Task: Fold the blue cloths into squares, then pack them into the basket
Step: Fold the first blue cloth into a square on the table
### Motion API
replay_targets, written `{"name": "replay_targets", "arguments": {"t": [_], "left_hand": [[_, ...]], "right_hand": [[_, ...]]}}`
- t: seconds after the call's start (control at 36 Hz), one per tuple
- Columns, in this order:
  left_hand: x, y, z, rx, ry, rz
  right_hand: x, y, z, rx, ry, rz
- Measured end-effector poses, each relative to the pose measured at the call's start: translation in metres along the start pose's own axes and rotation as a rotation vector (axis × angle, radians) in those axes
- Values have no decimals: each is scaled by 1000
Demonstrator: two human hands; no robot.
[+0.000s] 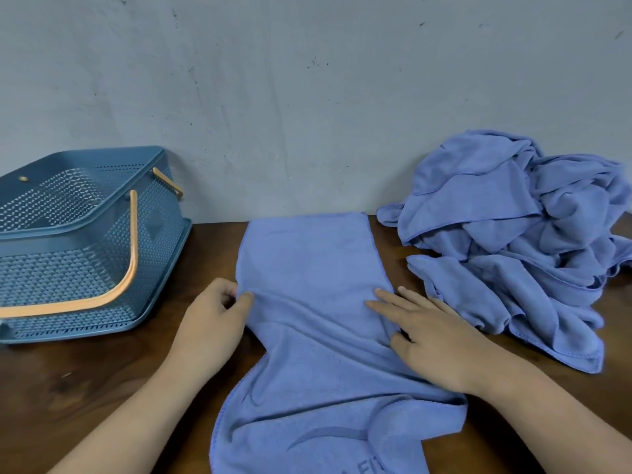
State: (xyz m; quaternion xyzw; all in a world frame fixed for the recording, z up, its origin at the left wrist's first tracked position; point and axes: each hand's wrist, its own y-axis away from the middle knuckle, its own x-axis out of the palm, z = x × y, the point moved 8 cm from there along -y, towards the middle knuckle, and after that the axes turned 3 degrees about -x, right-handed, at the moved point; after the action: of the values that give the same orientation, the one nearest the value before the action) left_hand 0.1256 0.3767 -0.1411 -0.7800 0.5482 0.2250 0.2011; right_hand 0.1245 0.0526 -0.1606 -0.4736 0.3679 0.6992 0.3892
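A long blue cloth lies lengthwise down the middle of the dark wooden table, folded into a strip that runs from the wall to the near edge. My left hand pinches its left edge at the middle between thumb and fingers. On the cloth's right edge my right hand lies with fingers straight and pressing down. The blue perforated basket with an orange handle stands at the left, and no cloth shows inside it.
A crumpled heap of several blue cloths sits at the right against the grey wall, spilling toward the table's right side. Bare wood shows between the basket and the cloth.
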Motion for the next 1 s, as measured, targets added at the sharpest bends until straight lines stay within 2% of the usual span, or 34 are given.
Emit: {"name": "replay_targets", "arguments": {"t": [0.08,0.22,0.28,0.39,0.44,0.72,0.81,0.89,1.0], "left_hand": [[-2,-3,7,-103,311,4],[7,-11,16,-218,550,92],[4,-14,19,-192,477,108],[-16,-18,22,-30,-66,44],[-20,-18,21,18,-186,16],[-22,2,-6,299,-86,-75],[-26,21,-8,428,-122,-21],[-31,52,-13,551,-134,101],[-35,95,-12,587,-93,222]], "right_hand": [[-1,-1,-1,24,-10,1],[0,-6,-7,22,-58,-14],[1,-8,-12,17,-77,-30],[3,-13,-20,-4,-98,-74],[5,-16,-26,-25,-119,-98],[-13,-13,-26,-151,-279,-420],[-19,4,-13,-203,-281,-482],[-19,28,1,-251,-378,-524],[-11,61,10,-263,-534,-525]]}}
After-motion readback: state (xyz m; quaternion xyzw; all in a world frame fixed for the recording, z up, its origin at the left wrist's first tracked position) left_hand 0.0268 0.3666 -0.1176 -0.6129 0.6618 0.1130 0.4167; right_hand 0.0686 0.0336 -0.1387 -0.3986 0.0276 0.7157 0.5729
